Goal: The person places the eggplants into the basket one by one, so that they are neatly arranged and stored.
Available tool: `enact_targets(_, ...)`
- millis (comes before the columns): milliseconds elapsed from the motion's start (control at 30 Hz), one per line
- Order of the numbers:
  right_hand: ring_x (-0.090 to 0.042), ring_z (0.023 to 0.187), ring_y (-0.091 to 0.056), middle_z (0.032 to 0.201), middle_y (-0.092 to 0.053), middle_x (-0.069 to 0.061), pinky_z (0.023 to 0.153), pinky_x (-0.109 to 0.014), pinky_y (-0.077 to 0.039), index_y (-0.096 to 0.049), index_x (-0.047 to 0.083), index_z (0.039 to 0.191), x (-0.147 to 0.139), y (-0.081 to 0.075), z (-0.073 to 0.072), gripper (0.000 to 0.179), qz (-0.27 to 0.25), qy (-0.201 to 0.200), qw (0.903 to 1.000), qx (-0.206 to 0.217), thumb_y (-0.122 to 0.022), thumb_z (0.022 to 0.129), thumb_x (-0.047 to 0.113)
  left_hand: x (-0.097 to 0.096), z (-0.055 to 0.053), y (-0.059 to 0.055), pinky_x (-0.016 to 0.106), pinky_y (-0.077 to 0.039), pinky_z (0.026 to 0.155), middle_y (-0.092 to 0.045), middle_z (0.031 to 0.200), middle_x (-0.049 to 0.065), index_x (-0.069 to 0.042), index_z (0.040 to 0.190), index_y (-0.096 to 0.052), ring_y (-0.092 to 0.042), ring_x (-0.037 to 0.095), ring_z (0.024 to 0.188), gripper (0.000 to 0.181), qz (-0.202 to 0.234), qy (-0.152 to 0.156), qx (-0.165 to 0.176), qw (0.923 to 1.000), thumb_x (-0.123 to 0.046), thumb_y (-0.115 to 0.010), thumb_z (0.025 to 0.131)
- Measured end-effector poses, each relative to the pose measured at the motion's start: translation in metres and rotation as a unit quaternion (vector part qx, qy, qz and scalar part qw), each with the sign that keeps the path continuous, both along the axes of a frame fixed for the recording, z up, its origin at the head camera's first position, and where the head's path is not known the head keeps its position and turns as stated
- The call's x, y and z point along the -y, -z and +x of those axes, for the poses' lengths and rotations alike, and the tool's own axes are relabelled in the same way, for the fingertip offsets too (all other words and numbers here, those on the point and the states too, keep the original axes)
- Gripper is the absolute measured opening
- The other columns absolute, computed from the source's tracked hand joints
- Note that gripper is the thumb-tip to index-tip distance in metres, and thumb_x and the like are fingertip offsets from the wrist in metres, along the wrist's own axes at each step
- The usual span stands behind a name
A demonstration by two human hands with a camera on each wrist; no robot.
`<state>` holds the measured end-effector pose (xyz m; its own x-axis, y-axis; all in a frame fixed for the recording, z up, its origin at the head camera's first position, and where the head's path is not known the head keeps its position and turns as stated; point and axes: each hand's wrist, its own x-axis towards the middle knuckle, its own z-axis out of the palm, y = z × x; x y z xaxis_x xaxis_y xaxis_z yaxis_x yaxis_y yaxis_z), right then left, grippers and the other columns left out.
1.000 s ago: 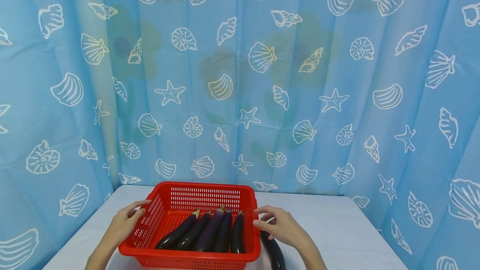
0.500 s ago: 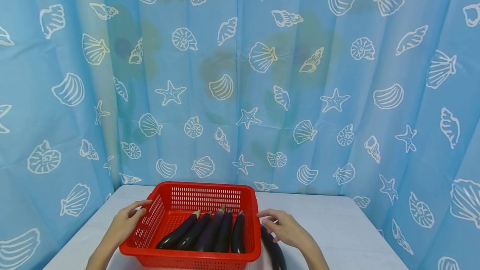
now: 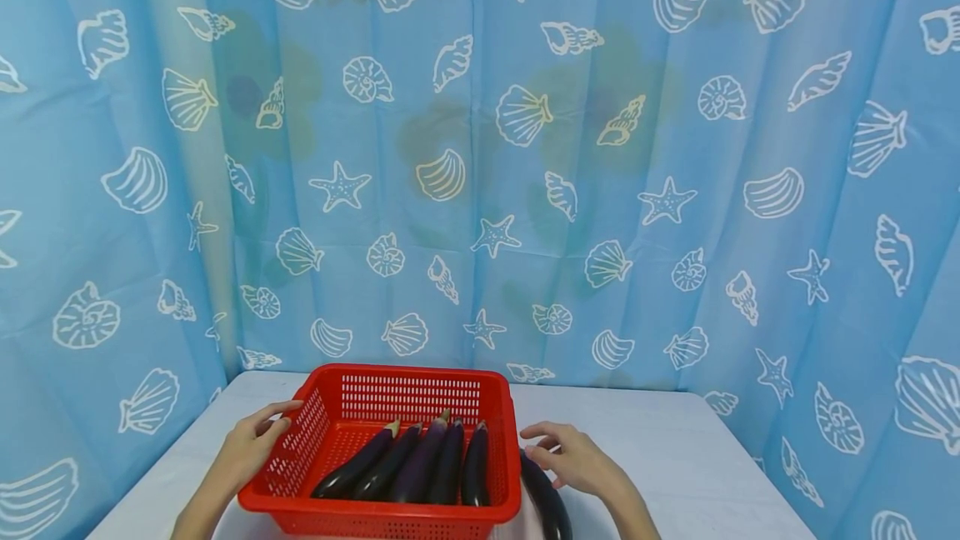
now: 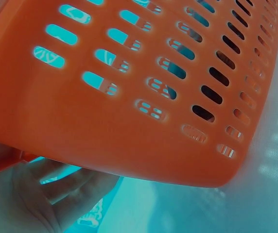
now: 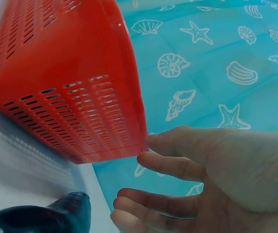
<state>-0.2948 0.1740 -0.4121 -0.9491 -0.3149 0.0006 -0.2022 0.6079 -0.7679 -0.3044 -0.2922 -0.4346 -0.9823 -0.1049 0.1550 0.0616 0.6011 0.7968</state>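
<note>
A red perforated plastic basket (image 3: 412,515) stands near the front of the white table. Inside it several dark purple eggplants (image 3: 422,461) lie side by side, stems pointing away. My left hand (image 3: 251,444) is at the basket's left rim, its loosely extended fingers reaching along the outside; in the left wrist view they pass partly behind the basket wall (image 4: 80,126). Off the right rim, my right hand (image 3: 573,452) hovers with relaxed, slightly bent fingers and holds nothing. Below that hand lies one more eggplant (image 3: 546,500), outside the basket; its end (image 5: 73,206) shows in the right wrist view.
A white table (image 3: 667,448) extends right of and behind the basket. Under the basket's front and the loose eggplant shows a pale rounded surface (image 3: 592,519), mostly hidden. Blue curtains (image 3: 480,190) with white shells and starfish hang around the back and sides.
My right hand has moved slightly right, away from the basket's rim. The left hand, basket and eggplants show no clear movement.
</note>
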Motion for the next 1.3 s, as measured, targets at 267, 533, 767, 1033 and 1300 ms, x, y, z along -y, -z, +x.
enact_targets(267,-0.022,0.085,-0.064,0.105,-0.069,-0.012,0.068,-0.04,-0.062,-0.062,0.005,0.126,-0.003,0.007,-0.003,0.04,0.014,-0.005,0.9998,0.013,-0.066,0.092,0.026,0.0,0.0,-0.001,0.042,-0.062,0.072,-0.052,0.136,0.033,-0.009,0.141,-0.051,-0.068,0.036,0.1,0.042,-0.001,0.0,0.002,1.0,-0.02,-0.049,0.1)
enact_targets(533,-0.02,0.078,-0.06,0.095,-0.069,-0.009,0.066,-0.038,-0.059,-0.066,0.007,0.12,-0.004,0.013,-0.003,0.034,0.032,-0.009,0.9994,0.0,-0.066,0.09,0.022,0.0,-0.001,0.0,0.042,-0.062,0.072,-0.05,0.138,0.033,-0.009,0.142,-0.051,-0.067,0.038,0.103,0.043,0.002,0.002,0.008,1.0,-0.021,-0.05,0.1)
enact_targets(767,-0.019,0.077,-0.06,0.096,-0.069,-0.008,0.069,-0.037,-0.06,-0.066,0.008,0.122,-0.004,0.016,-0.003,0.035,0.044,-0.001,0.999,0.012,-0.067,0.09,0.023,0.001,-0.001,0.0,0.042,-0.062,0.072,-0.049,0.139,0.033,-0.009,0.142,-0.051,-0.064,0.042,0.107,0.044,-0.002,0.002,0.008,1.0,-0.021,-0.05,0.1)
enact_targets(1033,-0.018,0.076,-0.06,0.096,-0.069,-0.007,0.072,-0.038,-0.061,-0.066,0.01,0.121,-0.006,0.021,-0.008,0.035,0.054,0.005,0.9979,0.035,-0.068,0.09,0.025,0.0,-0.002,0.0,0.043,-0.062,0.072,-0.048,0.14,0.033,-0.009,0.142,-0.051,-0.063,0.044,0.108,0.044,0.0,0.001,0.008,1.0,-0.021,-0.05,0.099)
enact_targets(1300,-0.017,0.075,-0.06,0.093,-0.068,-0.006,0.072,-0.038,-0.061,-0.068,0.012,0.117,-0.007,0.025,-0.009,0.031,0.063,0.009,0.9968,0.048,-0.069,0.089,0.025,0.001,-0.002,0.001,0.042,-0.062,0.073,-0.049,0.139,0.033,-0.009,0.142,-0.051,-0.065,0.041,0.106,0.044,-0.002,0.002,0.006,1.0,-0.022,-0.051,0.1)
